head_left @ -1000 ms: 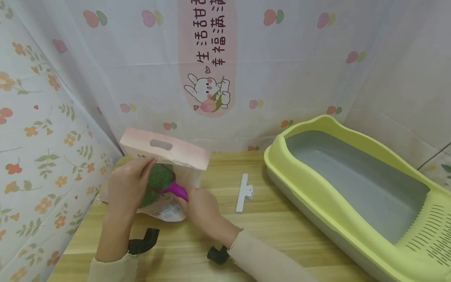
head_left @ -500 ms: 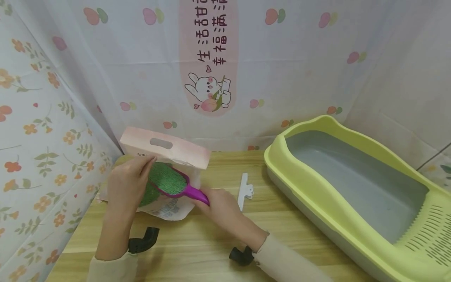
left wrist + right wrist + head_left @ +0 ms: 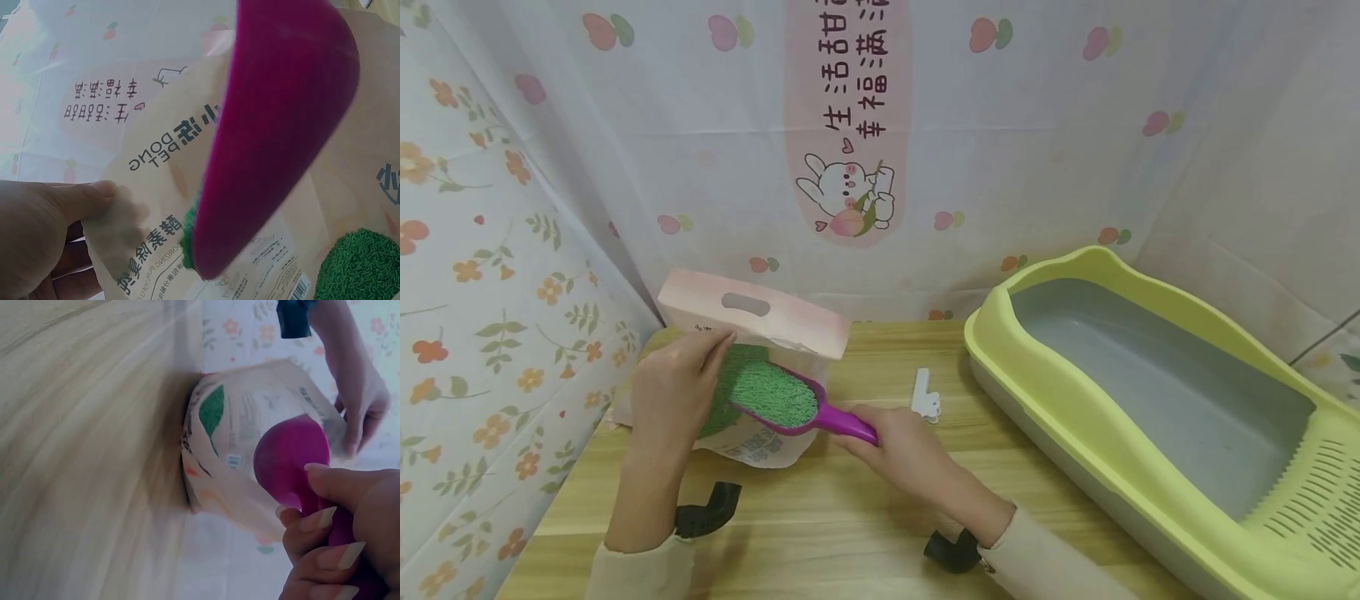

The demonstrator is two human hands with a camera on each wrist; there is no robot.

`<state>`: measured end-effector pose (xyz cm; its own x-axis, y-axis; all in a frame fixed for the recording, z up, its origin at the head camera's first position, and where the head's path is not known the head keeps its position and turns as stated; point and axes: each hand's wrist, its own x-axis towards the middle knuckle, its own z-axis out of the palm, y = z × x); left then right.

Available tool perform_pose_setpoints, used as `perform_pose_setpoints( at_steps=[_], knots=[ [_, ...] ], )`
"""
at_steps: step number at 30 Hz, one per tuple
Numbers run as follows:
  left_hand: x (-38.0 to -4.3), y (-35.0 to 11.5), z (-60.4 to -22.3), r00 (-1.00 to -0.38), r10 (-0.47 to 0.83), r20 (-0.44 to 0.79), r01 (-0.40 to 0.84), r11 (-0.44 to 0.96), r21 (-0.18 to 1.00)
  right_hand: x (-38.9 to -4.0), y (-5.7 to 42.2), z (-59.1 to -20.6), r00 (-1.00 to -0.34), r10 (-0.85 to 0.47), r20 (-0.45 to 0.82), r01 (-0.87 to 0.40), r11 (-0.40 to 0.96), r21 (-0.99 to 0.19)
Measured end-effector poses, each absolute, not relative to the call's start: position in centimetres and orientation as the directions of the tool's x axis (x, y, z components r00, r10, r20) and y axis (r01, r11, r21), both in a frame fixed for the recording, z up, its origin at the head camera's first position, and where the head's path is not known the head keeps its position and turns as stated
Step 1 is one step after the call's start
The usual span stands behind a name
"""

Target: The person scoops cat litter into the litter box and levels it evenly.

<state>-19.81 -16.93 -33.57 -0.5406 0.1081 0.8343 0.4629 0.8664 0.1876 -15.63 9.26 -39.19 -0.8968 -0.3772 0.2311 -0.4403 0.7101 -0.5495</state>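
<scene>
A pink paper bag (image 3: 808, 329) with a cut-out handle stands at the left of the table, its mouth open toward me. My left hand (image 3: 673, 396) pinches the edge of the bag, thumb on the near face in the left wrist view. Green litter pellets (image 3: 359, 269) lie inside. The handle of a purple scoop (image 3: 844, 422) is in my right hand (image 3: 913, 454), fingers curled round it. Its bowl is heaped with green pellets (image 3: 778, 397) and hovers at the bag's mouth. From the right wrist, the scoop's rounded back end (image 3: 290, 453) shows before the bag.
A litter box with a yellow-green rim (image 3: 1000, 333) and grey basin (image 3: 1150, 392) stands on the right. Between it and my right hand lies a white clip (image 3: 925, 396), partly covered by that hand. Patterned curtains hang behind and at the left.
My right hand has drawn the loaded scoop back to the right, out from deeper in the bag; more of its bowl shows. The left hand keeps its place on the bag.
</scene>
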Motion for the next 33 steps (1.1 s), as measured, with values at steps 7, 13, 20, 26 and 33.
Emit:
perform_pose_setpoints(
  at_steps=[7, 13, 20, 26, 33],
  knots=[
    [-19.8, -16.8, -33.6, -0.548, 0.11, 0.829, 0.455, 0.871, 0.186, -15.0, 11.7, -38.1, -0.883, -0.403, 0.241, -0.466, 0.693, -0.549],
    [-19.7, -16.7, -33.6, -0.553, 0.115, 0.825, 0.455, 0.872, 0.183, -14.8, 13.7, -37.2, -0.89, -0.409, 0.199, -0.44, 0.661, -0.608],
    [-19.7, -16.7, -33.5, -0.55, 0.121, 0.827, 0.46, 0.87, 0.179, -14.1, 15.9, -36.0, -0.9, -0.402, 0.169, -0.415, 0.675, -0.61],
    [-19.7, -16.7, -33.5, -0.554, 0.12, 0.824, 0.463, 0.867, 0.185, -13.1, 17.1, -35.4, -0.899, -0.406, 0.167, -0.421, 0.691, -0.588],
    [-19.7, -16.7, -33.6, -0.553, 0.127, 0.824, 0.464, 0.868, 0.177, -11.4, 18.4, -35.2, -0.898, -0.398, 0.187, -0.429, 0.697, -0.574]
  ],
)
